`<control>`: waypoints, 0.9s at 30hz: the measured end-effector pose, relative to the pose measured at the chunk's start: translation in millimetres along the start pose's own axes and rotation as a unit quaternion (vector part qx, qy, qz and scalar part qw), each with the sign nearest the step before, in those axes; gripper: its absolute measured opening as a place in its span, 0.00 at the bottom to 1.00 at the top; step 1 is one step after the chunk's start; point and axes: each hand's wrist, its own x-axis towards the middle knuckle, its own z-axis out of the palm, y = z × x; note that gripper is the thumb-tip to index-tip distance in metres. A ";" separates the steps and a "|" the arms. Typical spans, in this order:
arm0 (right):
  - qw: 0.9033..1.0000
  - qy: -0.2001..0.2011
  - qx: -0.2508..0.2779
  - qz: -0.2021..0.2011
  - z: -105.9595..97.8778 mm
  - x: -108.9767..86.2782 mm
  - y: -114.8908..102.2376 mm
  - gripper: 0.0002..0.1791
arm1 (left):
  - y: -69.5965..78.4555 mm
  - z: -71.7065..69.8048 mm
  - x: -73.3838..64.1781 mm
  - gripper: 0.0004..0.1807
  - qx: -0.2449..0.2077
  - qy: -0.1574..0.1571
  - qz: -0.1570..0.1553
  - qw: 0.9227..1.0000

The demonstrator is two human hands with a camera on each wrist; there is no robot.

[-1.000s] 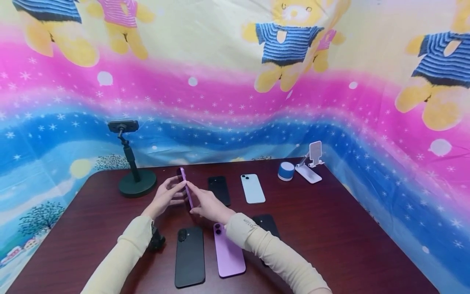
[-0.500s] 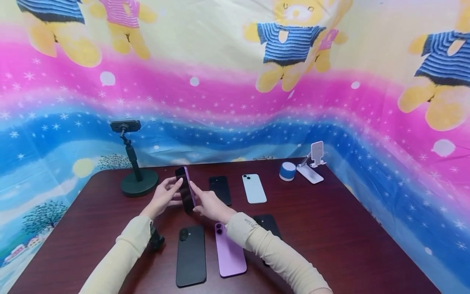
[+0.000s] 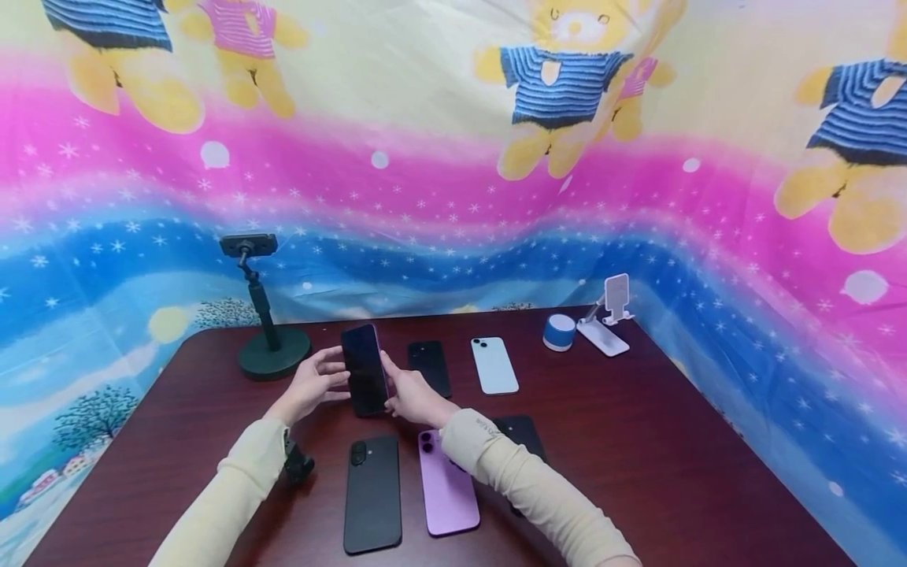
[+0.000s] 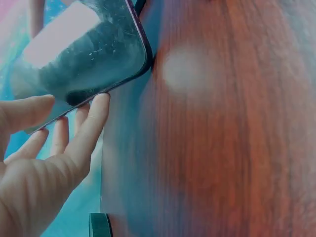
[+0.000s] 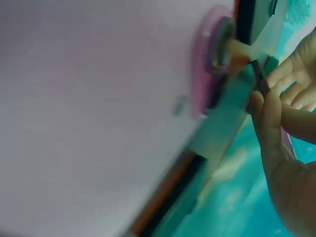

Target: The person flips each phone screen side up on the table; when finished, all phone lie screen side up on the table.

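A smartphone (image 3: 364, 370) stands upright above the table, its dark screen towards the head camera and a purple rim along its right edge. My right hand (image 3: 418, 398) pinches that right edge, as the right wrist view also shows. On the phone's left side, my left hand (image 3: 312, 386) touches the edge with outstretched fingertips. In the left wrist view, the fingers (image 4: 89, 128) meet the rim and the thumb overlaps the screen, which reflects light. Nearer the front lie a black phone (image 3: 372, 496) and a purple phone (image 3: 450, 496), both back up.
Behind my right hand lie a black phone (image 3: 429, 366) and a white phone (image 3: 494, 365). Another dark phone (image 3: 523, 435) is partly under my right sleeve. A dark green stand (image 3: 275, 353), a blue-white cylinder (image 3: 559, 334) and a white phone stand (image 3: 604, 337) are towards the back.
The held phone has turned from edge-on to facing the head camera with its screen. My left thumb has come off the middle of the screen towards the left edge.
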 end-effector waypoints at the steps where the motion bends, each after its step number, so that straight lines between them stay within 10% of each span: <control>1: 1.000 -0.003 0.012 0.010 0.5 0.3 1.6 0.49 | -0.1 0.0 -0.2 0.33 0.002 -0.002 -0.003 1.000; 13: 0.985 -0.041 0.144 0.086 3.9 5.6 15.3 0.50 | -7.0 -0.5 -3.2 0.32 0.009 -0.016 -0.055 0.998; 21: 0.919 -0.108 0.335 0.180 4.5 18.0 25.4 0.54 | -9.5 -2.6 -2.9 0.30 0.013 -0.039 -0.070 0.997; 27: 0.900 -0.124 0.361 0.209 4.9 21.7 25.0 0.55 | -8.9 -2.7 -1.8 0.30 0.019 -0.057 -0.067 0.996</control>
